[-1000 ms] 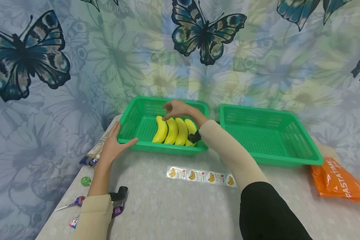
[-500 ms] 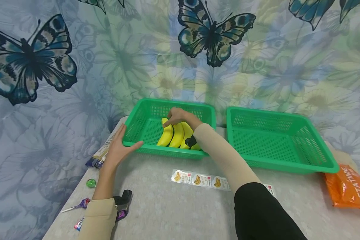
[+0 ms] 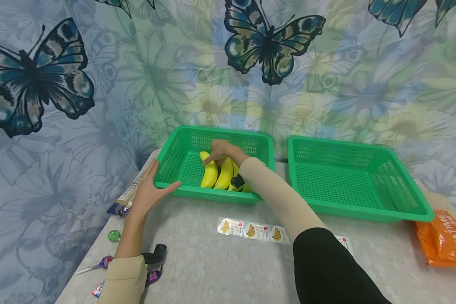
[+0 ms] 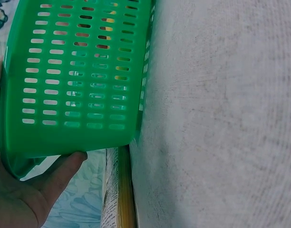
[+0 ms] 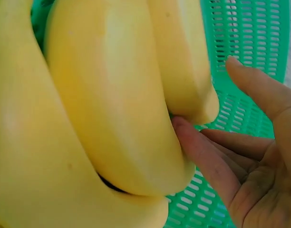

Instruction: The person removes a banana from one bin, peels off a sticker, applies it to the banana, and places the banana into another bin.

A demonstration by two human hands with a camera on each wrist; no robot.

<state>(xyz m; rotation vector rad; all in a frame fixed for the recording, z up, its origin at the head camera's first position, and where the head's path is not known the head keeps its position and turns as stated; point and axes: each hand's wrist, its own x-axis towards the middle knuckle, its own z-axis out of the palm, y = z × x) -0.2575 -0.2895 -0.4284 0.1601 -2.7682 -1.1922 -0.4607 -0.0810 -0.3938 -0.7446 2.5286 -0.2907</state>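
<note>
One green sweet and one purple lollipop lie towards the left edge of the table. We see the left hand spread wide at the near-left corner of the left basket, thumb along the near rim, seemingly steadying it. Inside, right of the basket's middle, lie four bananas in a row. The right hand is over the leftmost banana, whose far end has just shifted left, opening a gap towards the second banana. The forefinger reaches into that gap while the thumb stands apart on the other side, so we read the grip as wide, touching but not holding. For the work, we judge this means the banana is being parted from its row, with no firm hold yet. Near of the baskets lies a strip of banana labels, partly hidden by the right sleeve. Farther right we find the right basket, then an orange packet by its near-right corner.
</note>
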